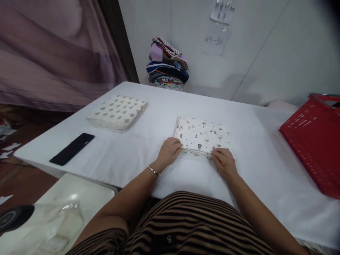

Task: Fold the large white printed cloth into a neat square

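Note:
A folded white cloth (203,134) with small printed motifs lies on the white-covered table in front of me. My left hand (170,150) grips its near left corner, fingers on top and the thumb at the edge. At the near edge, toward the right corner, my right hand (224,161) pinches the cloth's layers. Several stacked layers show along that near edge. Off to the left on the same table rests another folded cloth (118,111), cream with grey motifs, apart from both hands.
A black flat object (72,148) lies on the table's (148,148) left side. At the right edge stands a red plastic basket (316,138). Folded fabrics (168,65) are piled behind the table against the wall. A white surface with clear plastic (70,212) is at lower left.

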`<state>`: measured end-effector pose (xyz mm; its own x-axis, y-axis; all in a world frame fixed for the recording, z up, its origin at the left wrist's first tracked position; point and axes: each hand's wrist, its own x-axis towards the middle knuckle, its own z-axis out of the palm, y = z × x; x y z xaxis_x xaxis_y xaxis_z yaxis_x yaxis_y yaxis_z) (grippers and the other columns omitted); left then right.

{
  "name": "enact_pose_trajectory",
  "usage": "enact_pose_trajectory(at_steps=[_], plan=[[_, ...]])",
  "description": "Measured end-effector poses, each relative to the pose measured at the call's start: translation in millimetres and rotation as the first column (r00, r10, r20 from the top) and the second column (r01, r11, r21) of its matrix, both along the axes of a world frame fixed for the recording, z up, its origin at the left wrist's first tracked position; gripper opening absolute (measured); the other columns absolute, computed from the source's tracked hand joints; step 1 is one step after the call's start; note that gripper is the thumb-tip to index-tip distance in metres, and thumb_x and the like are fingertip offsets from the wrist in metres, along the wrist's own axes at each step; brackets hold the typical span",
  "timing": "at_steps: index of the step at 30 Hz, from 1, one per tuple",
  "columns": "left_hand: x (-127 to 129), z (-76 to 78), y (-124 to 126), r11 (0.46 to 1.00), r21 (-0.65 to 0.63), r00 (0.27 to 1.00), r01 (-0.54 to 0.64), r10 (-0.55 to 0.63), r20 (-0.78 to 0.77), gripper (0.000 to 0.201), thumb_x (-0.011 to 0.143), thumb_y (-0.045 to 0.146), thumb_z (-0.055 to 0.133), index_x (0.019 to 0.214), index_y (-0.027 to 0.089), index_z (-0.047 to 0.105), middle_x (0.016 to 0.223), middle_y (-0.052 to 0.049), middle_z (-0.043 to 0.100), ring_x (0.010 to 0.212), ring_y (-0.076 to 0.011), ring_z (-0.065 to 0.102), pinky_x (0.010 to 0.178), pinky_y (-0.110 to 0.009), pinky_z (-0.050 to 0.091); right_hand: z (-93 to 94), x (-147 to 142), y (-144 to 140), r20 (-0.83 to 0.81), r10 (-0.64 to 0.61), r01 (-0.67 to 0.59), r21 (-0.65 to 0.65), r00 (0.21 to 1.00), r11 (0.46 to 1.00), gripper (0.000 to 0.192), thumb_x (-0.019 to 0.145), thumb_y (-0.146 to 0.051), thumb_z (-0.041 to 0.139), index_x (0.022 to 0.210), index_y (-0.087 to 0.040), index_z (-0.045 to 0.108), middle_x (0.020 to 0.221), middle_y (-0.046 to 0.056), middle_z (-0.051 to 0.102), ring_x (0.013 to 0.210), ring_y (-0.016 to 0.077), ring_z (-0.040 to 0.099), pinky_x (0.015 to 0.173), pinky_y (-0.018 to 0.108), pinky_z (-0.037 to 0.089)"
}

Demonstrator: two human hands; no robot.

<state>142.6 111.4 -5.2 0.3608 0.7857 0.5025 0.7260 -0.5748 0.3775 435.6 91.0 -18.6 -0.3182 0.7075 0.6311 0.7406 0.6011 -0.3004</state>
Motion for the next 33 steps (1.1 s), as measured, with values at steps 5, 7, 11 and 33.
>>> enact_pose_trajectory(at_steps=[5,7,11,33], plan=[[2.0,-3.3,2.5,1.000,0.009,0.998,-0.003,0.003,0.063,0.015,0.089,0.024,0.053,0.089,0.021,0.067,0.093,-0.005,0.062,0.093,-0.0187,0.052,0.083,-0.035,0.047,0.2,1.6,0.2,0.020,0.007,-0.007,0.014,1.000,1.000,0.017,0.089,-0.019,0.053,0.096,-0.022,0.068,0.093,0.007,0.065,0.087,0.0210,0.057,0.077,0.038,0.045],[2.7,-3.9,2.7,1.000,0.024,0.997,-0.017,0.016,0.074,0.015,0.089,0.024,0.053,0.088,0.020,0.067,0.091,-0.004,0.062,0.091,-0.0182,0.052,0.080,-0.033,0.047,-0.2,2.0,0.4,0.029,0.001,-0.001,0.012,1.000,1.000,0.018,0.089,-0.019,0.052,0.097,-0.022,0.068,0.093,0.007,0.065,0.087,0.0210,0.057,0.077,0.038,0.045],[1.6,-2.7,1.7,0.999,0.038,0.997,-0.039,0.036,0.070,0.017,0.090,0.024,0.052,0.086,0.020,0.068,0.089,-0.004,0.063,0.091,-0.0180,0.052,0.079,-0.032,0.047,-0.7,1.6,0.3,0.061,0.007,-0.007,-0.004,0.998,1.000,0.017,0.090,-0.021,0.053,0.098,-0.021,0.068,0.093,0.008,0.065,0.089,0.0214,0.056,0.078,0.038,0.045],[60.9,6.5,12.9,0.988,-0.080,0.989,0.130,-0.135,-0.058,0.015,0.090,0.026,0.053,0.086,0.023,0.068,0.088,-0.003,0.064,0.090,-0.0190,0.051,0.079,-0.036,0.041,-2.1,-4.5,4.3,-0.034,-0.046,0.043,-0.080,0.998,0.996,0.019,0.090,-0.024,0.051,0.097,-0.023,0.069,0.092,0.006,0.065,0.090,0.0209,0.057,0.079,0.038,0.045]])
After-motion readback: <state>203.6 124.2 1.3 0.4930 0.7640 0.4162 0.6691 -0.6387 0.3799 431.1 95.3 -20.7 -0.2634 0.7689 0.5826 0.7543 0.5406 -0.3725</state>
